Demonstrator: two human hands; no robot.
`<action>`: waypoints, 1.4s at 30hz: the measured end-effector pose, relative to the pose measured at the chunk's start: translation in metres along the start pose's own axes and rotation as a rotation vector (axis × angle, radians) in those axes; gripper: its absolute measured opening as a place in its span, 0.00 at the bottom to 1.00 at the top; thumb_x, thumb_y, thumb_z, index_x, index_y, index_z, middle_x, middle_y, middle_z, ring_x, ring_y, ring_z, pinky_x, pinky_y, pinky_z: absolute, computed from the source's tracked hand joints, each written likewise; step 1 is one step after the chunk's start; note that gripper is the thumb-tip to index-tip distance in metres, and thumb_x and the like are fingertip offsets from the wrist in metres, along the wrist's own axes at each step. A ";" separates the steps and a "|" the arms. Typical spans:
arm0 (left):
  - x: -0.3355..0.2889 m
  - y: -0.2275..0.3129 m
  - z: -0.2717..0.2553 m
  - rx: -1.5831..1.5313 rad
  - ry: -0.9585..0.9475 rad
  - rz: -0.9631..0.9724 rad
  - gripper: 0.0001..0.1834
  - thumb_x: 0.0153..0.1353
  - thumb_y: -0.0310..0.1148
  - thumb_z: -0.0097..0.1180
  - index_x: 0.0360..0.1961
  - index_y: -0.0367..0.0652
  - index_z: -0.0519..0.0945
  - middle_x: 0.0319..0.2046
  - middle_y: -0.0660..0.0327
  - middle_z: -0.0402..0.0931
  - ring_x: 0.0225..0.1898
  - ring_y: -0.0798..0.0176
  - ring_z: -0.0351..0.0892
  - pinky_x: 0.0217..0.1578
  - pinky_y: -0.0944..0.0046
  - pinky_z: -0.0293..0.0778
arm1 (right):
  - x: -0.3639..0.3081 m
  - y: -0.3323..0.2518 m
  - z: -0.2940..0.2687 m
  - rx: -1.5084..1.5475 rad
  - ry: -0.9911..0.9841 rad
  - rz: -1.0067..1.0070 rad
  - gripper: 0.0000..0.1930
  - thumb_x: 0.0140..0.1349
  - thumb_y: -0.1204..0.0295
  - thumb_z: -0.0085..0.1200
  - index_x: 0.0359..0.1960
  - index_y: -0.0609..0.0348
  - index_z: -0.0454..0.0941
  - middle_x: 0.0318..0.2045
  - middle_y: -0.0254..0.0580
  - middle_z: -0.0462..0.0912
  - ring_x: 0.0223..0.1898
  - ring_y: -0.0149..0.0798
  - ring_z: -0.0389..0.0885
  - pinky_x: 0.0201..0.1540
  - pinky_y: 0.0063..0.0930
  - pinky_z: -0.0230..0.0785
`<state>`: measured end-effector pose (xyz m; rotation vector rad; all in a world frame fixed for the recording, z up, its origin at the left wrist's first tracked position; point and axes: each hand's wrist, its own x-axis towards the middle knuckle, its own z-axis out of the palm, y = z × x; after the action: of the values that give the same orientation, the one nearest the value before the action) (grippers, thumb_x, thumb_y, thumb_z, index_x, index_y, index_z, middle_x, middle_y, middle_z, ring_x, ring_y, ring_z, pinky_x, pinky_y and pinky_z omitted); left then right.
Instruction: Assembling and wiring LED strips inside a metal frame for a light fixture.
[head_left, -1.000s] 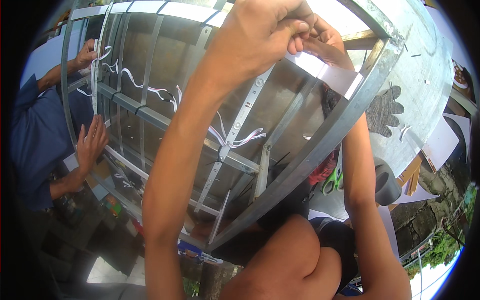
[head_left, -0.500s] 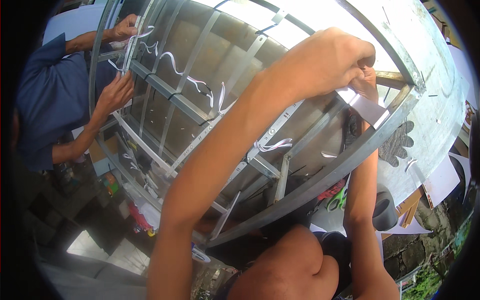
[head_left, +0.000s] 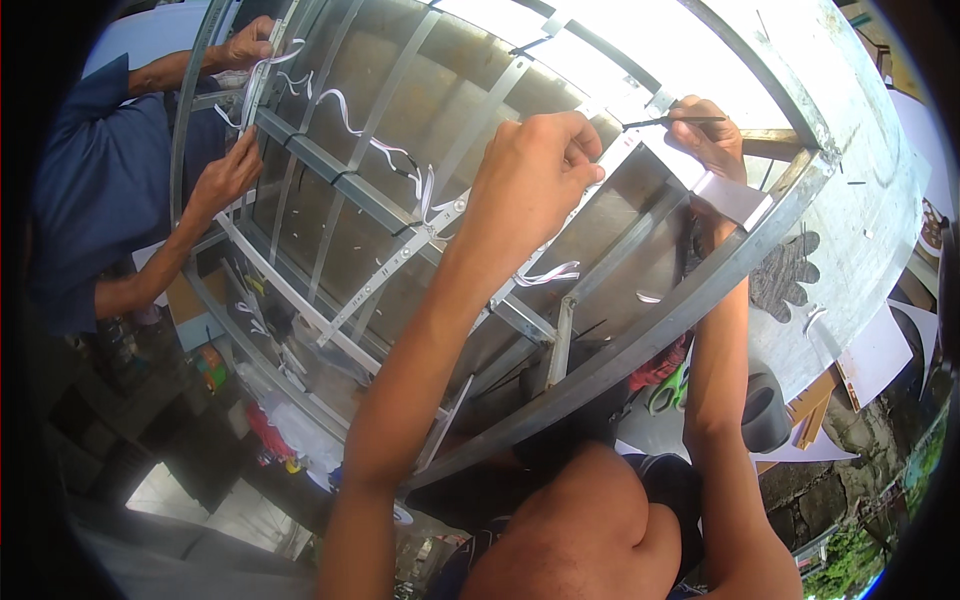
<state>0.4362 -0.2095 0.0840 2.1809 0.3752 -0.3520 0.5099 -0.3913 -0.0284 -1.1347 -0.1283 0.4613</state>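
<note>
Curved metal frame (head_left: 640, 340) fills your view; your left hand (head_left: 530, 180) pinches a white strip (head_left: 545, 275), right hand (head_left: 705, 135) at two o'clock grips a thin black tool (head_left: 665, 122).

the left hand (head_left: 530, 175) curls over the slotted metal strip (head_left: 400, 270), so its fingertips and whatever they pinch are hidden. the right hand (head_left: 712, 135) grips a thin dark tool (head_left: 665, 122) whose kind is too small to tell, and its palm sits behind the white tab (head_left: 735, 198). the curved metal frame (head_left: 640, 345) runs out past the top edge. the other person's (head_left: 80, 200) head is cut off at the rim, and the clutter below the frame (head_left: 270, 420) is blurred beyond naming.
</note>
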 end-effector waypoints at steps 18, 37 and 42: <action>0.012 0.009 0.038 0.257 0.338 0.390 0.05 0.48 0.25 0.61 0.27 0.36 0.79 0.23 0.55 0.75 0.24 0.53 0.74 0.27 0.58 0.68 | -0.008 -0.004 0.003 -0.025 0.104 0.047 0.06 0.60 0.70 0.50 0.30 0.59 0.72 0.26 0.28 0.69 0.29 0.21 0.66 0.35 0.15 0.58; 0.047 0.024 0.048 0.492 0.349 0.717 0.05 0.45 0.24 0.55 0.17 0.35 0.74 0.21 0.53 0.72 0.26 0.48 0.76 0.28 0.55 0.75 | -0.011 -0.007 0.013 0.119 0.123 0.045 0.07 0.59 0.69 0.53 0.30 0.59 0.73 0.28 0.30 0.73 0.32 0.24 0.71 0.39 0.18 0.62; 0.052 0.026 0.041 0.509 0.253 0.738 0.04 0.43 0.25 0.56 0.19 0.35 0.74 0.22 0.52 0.73 0.26 0.47 0.76 0.29 0.54 0.74 | -0.007 0.001 0.008 0.095 0.207 0.034 0.10 0.58 0.71 0.48 0.23 0.64 0.70 0.20 0.27 0.66 0.28 0.21 0.65 0.33 0.16 0.59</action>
<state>0.4884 -0.2501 0.0589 2.6762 -0.4427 0.2742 0.5008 -0.3873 -0.0254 -1.0854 0.0927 0.3731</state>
